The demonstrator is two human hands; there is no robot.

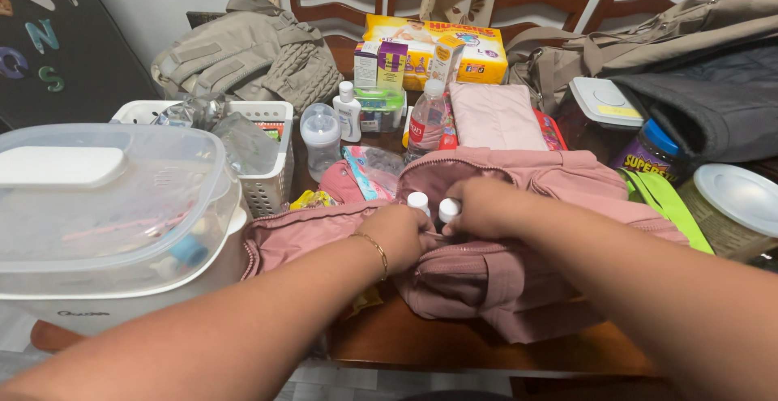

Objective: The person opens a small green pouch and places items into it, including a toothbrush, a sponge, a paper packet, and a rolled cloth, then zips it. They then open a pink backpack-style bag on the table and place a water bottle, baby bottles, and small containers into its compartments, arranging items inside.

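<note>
While both hands (397,235) grip two white-capped bottles (418,201), the soft pink bag (519,279) gapes.

Both forearms reach forward, left hand (399,236) and right hand (480,206) curled shut, knuckles up (almost touching).

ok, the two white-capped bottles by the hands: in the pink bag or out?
In. Only the two white-capped bottles' caps show above a pocket of the pink bag.
</note>
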